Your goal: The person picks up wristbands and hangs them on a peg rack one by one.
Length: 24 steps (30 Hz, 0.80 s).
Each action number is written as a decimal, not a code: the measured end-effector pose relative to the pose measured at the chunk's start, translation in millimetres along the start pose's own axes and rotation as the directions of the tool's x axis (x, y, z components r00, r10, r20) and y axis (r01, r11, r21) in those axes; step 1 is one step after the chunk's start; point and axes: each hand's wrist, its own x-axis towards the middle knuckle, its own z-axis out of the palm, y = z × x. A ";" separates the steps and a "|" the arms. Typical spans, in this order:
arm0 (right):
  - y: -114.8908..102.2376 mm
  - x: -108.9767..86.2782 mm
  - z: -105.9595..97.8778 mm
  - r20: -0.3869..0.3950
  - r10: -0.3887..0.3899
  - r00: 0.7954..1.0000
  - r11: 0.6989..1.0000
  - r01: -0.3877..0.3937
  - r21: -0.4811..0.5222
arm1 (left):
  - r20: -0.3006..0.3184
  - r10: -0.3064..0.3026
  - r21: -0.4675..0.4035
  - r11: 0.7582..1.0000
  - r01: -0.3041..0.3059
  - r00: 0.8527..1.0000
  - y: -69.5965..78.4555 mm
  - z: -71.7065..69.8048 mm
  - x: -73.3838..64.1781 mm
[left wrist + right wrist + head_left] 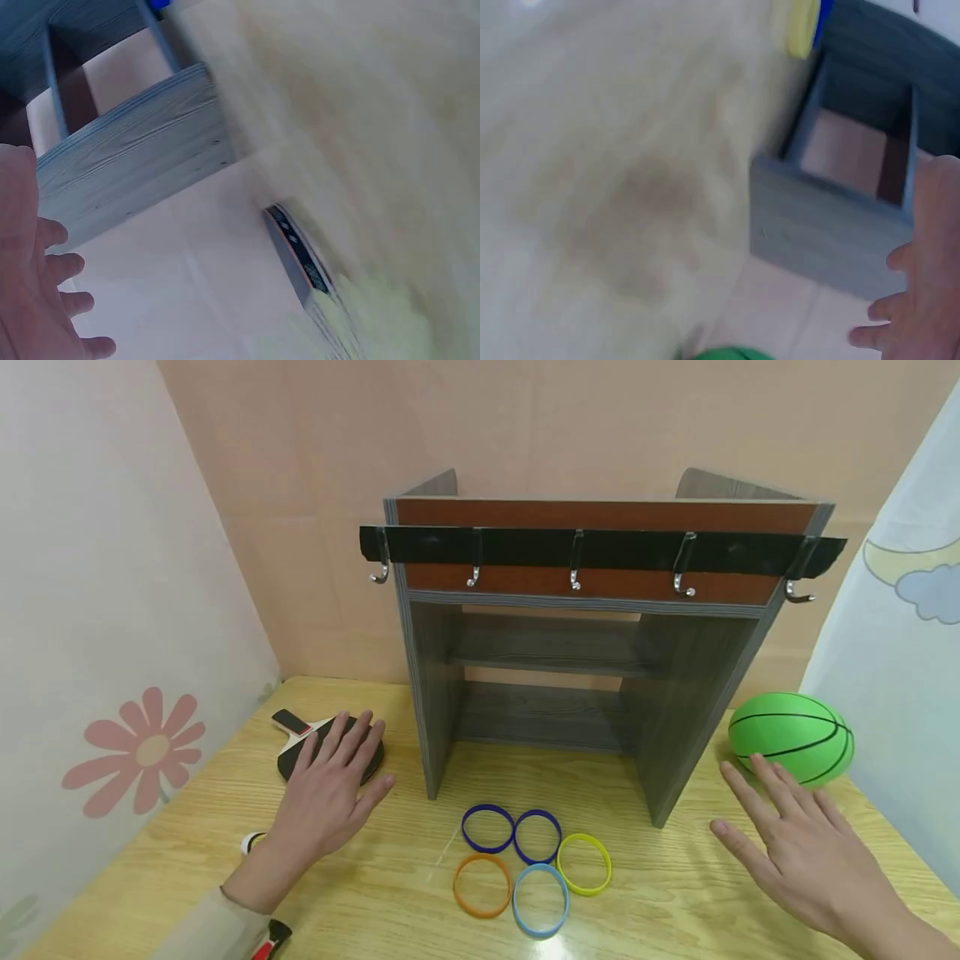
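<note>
Orange band (481,915), light-blue band (540,933), yellow band (609,865) and 2 dark-blue bands (488,850) lie flat on the worktop (390,893), in front of the rack (607,516). Your left grip (326,797) is spread over the paddle (288,765), left of the rack, and holds nothing. Your right grip (810,852), likewise spread and holding nothing, is just in front of the green ball (791,735), right of the rack. You cannot tell whether either touches.

Expect the bands to be light, soft and springy; pinch each by its rim. Treat the paddle as light but stiff; take it by its handle (291,722). The ball is probably light, and may slip or roll; press it from 2 opposite sides. Nothing here appears fragile.
</note>
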 end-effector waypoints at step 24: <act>-86.5 42.7 57.8 0.116 -0.103 0.988 0.793 0.011 0.609 | -0.671 -0.249 -0.630 0.687 -0.361 0.698 36.7 5.9 80.2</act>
